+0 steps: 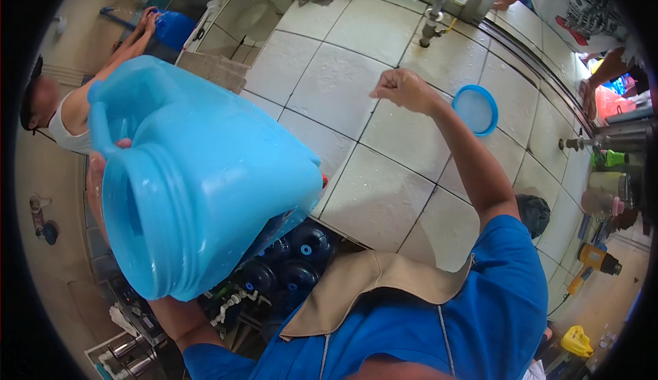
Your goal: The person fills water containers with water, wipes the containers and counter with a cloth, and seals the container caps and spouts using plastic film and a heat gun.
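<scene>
A large light-blue plastic jug point(241, 148) is tilted on its side in front of me, its wide threaded mouth point(128, 225) uncapped and facing left and toward me. My left hand point(123, 143) grips the jug at its moulded handle; only a fingertip shows through the handle gap, and the jug hides the rest. Over the white tiled surface point(380, 195), my right hand point(403, 89) hovers with curled fingers and nothing visible in them. Beyond my right forearm lies a round blue-rimmed lid point(475, 110) with a whitish middle.
At the upper left, a co-worker point(74, 112) holds a dark-blue container point(175, 29). Large blue water bottles point(300, 272) stand below the tiled edge. A metal pipe with a valve point(431, 27) rises at the back. A yellow heat gun point(599, 261) and a black bundle point(533, 215) are at right.
</scene>
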A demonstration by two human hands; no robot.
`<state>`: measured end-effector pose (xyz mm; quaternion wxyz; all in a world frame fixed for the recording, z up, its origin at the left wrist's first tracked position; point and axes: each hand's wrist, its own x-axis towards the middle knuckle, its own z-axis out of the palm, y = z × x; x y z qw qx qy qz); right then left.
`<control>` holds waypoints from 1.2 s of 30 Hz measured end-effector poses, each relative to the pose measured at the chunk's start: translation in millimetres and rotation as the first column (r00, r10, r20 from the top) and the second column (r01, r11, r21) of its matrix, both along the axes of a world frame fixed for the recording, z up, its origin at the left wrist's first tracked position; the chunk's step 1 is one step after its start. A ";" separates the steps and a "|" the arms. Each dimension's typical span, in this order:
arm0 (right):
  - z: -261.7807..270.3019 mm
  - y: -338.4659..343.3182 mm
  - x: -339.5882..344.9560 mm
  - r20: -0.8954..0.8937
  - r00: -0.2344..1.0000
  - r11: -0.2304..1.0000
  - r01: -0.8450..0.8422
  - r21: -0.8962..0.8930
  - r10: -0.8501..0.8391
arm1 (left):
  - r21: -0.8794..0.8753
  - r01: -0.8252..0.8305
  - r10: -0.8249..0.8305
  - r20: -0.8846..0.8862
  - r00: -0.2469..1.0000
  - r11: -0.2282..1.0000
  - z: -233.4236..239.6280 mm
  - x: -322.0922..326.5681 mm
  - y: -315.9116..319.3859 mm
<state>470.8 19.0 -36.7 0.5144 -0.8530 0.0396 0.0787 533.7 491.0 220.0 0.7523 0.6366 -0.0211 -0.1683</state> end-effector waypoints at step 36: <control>305.9 27.5 -254.9 0.656 0.505 0.595 0.305 -0.743 0.561 | 0.167 0.595 -0.609 0.371 0.701 0.786 18.4 -101.4 -278.7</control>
